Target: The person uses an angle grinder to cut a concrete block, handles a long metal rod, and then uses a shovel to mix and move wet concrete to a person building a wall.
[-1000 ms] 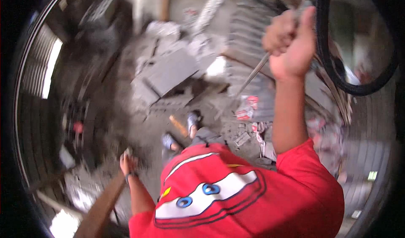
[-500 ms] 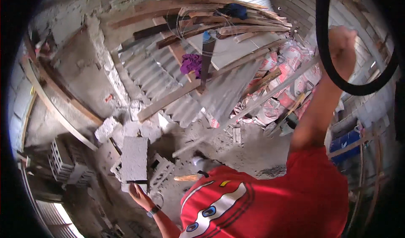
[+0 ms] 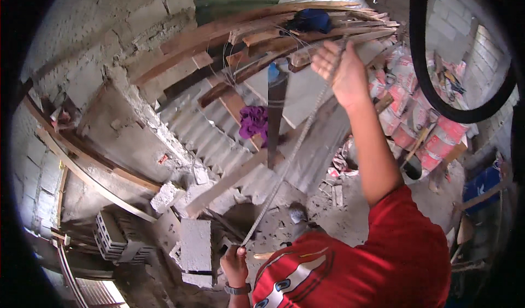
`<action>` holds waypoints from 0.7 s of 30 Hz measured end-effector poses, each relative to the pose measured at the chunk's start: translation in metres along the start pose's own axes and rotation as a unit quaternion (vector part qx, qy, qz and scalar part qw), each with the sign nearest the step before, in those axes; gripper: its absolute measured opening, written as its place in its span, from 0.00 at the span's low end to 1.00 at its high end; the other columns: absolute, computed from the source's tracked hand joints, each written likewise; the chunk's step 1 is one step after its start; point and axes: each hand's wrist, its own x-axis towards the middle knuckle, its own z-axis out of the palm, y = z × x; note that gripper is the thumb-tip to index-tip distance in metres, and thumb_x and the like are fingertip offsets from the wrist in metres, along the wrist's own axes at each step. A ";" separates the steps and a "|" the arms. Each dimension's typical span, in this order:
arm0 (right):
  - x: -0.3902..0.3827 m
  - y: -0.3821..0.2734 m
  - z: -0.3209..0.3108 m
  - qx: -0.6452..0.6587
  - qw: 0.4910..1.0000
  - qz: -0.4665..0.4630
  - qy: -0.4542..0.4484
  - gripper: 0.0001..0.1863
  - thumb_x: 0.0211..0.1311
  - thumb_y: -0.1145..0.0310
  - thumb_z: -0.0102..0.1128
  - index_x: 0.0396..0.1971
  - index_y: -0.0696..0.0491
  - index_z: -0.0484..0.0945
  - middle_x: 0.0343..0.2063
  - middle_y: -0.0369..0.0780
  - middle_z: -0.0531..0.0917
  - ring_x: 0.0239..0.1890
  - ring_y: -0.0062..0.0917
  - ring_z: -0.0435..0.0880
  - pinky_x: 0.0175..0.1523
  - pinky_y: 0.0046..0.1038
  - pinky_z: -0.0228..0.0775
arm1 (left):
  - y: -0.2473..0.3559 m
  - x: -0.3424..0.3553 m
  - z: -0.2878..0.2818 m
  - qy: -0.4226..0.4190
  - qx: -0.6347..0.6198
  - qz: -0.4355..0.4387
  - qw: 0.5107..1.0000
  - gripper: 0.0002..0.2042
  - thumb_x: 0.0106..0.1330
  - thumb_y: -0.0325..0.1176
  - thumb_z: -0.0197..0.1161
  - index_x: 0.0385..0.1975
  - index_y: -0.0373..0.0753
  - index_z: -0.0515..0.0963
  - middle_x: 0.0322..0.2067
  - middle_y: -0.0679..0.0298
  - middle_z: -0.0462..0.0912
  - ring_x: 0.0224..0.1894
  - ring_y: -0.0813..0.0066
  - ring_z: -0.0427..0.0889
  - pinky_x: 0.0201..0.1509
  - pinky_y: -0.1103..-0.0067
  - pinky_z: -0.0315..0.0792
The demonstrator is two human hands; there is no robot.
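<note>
A long ribbed steel reinforcing bar (image 3: 292, 156) slants from lower left to upper right in front of me. My left hand (image 3: 234, 265), a watch on its wrist, is closed around the bar's lower end, beside a grey concrete block (image 3: 196, 245). Out ahead, at the upper end, my right hand (image 3: 345, 75) has its fingers stretched out. There the bar lies across the palm, between thumb and fingers, without the fingers wrapped round it.
Wooden planks (image 3: 246, 29) and corrugated sheets (image 3: 191, 127) are piled ahead, with a purple cloth (image 3: 254, 123) on them. Red-and-white sacks (image 3: 437, 138) lie at the right. Hollow blocks (image 3: 117, 237) stand at the left. A black loop (image 3: 465, 115) hangs close at upper right.
My right hand has moved left with the bar and its fingers have opened. My left hand has left the block's side and closed on the bar's lower end. The view has shifted.
</note>
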 end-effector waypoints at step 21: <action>0.018 0.018 -0.281 -0.226 0.943 0.205 0.132 0.30 0.68 0.47 0.46 0.62 0.52 0.64 0.55 0.48 0.73 0.36 0.31 0.80 0.43 0.33 0.74 | 0.228 0.627 0.123 0.089 0.249 0.185 0.947 0.16 0.60 0.39 0.60 0.47 0.42 0.74 0.41 0.46 0.81 0.46 0.44 0.79 0.47 0.58 0.73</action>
